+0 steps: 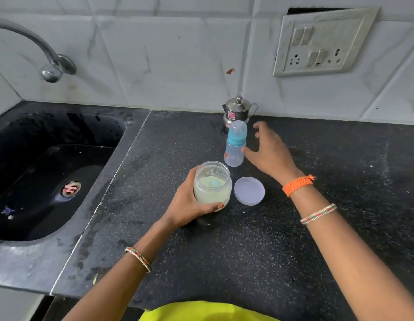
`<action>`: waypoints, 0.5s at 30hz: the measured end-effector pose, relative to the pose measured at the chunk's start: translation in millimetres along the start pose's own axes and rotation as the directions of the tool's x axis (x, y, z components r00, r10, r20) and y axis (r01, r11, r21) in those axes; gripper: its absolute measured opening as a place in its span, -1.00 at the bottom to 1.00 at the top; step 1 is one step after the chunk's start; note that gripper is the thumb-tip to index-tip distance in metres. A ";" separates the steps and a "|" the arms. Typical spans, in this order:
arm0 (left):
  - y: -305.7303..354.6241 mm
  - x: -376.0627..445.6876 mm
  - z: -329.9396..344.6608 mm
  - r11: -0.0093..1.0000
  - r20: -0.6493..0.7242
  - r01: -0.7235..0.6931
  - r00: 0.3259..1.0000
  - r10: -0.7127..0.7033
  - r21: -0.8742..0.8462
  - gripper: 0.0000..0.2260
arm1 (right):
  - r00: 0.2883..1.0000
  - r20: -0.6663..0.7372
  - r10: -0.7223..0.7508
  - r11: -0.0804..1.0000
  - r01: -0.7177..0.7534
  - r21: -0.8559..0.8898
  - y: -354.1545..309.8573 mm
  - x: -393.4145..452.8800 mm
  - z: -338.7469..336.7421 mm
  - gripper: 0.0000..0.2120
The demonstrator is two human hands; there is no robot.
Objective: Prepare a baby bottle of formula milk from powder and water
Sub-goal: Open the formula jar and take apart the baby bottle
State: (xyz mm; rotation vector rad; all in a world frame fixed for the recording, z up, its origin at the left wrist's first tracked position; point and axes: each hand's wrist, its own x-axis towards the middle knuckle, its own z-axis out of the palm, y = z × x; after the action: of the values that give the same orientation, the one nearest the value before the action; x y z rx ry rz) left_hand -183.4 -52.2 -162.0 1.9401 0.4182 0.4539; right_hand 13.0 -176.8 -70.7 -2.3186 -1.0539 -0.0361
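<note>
Bottle [235,144], capped, far of jar [212,183]: left hand [192,202] clamps jar; right hand [268,150], fingers spread, should grip bottle's body squarely.

1. Counter [247,251]: dark speckled stone, low sheen.
2. Sink [27,228], left of frame: black, matt, rough-looking.
3. Wall tiles [178,54]: white, marble-veined, glossy.
4. Tap [48,63], upper left: dull polished metal.
5. Kettle [238,110], upper centre: shiny steel.
6. Bottle [233,154]: clear plastic with a blue plastic collar.
7. Jar [213,184]: clear plastic, holding pale fine powder.
8. Lid [249,191]: smooth, pale matt plastic.
9. Wristband [297,184]: orange woven thread.
</note>
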 end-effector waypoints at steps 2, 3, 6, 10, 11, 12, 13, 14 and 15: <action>-3.3 4.1 -0.1 1.000 -0.076 0.002 0.997 -0.003 -0.020 -0.19 | 1.000 -0.013 -0.009 0.970 0.011 0.241 -0.8 12.8 15.5 -0.35; -5.4 7.8 -1.5 0.999 -0.117 0.011 0.993 -0.014 -0.031 -0.19 | 1.000 0.008 -0.008 0.946 0.005 0.324 -1.1 17.6 24.1 -0.32; -8.4 21.5 -9.3 0.999 -0.188 0.045 0.981 -0.048 -0.022 -0.21 | 0.998 0.026 0.055 0.895 -0.061 0.441 3.6 24.1 50.7 -0.42; -8.8 41.0 -18.0 0.996 -0.203 0.084 0.976 -0.080 0.009 -0.24 | 0.993 -0.039 0.110 0.889 -0.081 0.450 7.4 27.0 64.1 -0.44; -9.3 44.5 -17.9 0.996 -0.203 0.086 0.976 -0.082 0.009 -0.23 | 0.995 -0.047 0.091 0.894 -0.061 0.444 7.2 27.4 62.8 -0.39; -9.6 46.7 -18.3 0.996 -0.200 0.089 0.976 -0.086 0.007 -0.22 | 0.997 -0.048 0.067 0.900 -0.040 0.434 6.6 27.3 60.5 -0.35; -10.0 48.2 -19.0 0.996 -0.193 0.093 0.977 -0.090 0.009 -0.21 | 0.998 -0.047 0.047 0.904 -0.022 0.427 5.6 26.8 57.4 -0.31; -9.6 49.2 -19.7 0.995 -0.181 0.095 0.979 -0.092 0.010 -0.19 | 0.999 -0.045 0.031 0.907 -0.010 0.421 4.3 25.3 53.0 -0.30; -8.6 49.8 -19.9 0.995 -0.164 0.098 0.982 -0.096 0.004 -0.15 | 0.999 -0.045 0.022 0.909 -0.001 0.417 2.6 23.5 47.8 -0.31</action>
State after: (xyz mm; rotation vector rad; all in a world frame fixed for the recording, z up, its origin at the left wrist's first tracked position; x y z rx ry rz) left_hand -150.8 -9.2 -156.2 1.8911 0.6195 0.5500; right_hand 20.9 -137.2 -105.6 -1.9248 -0.9187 0.1258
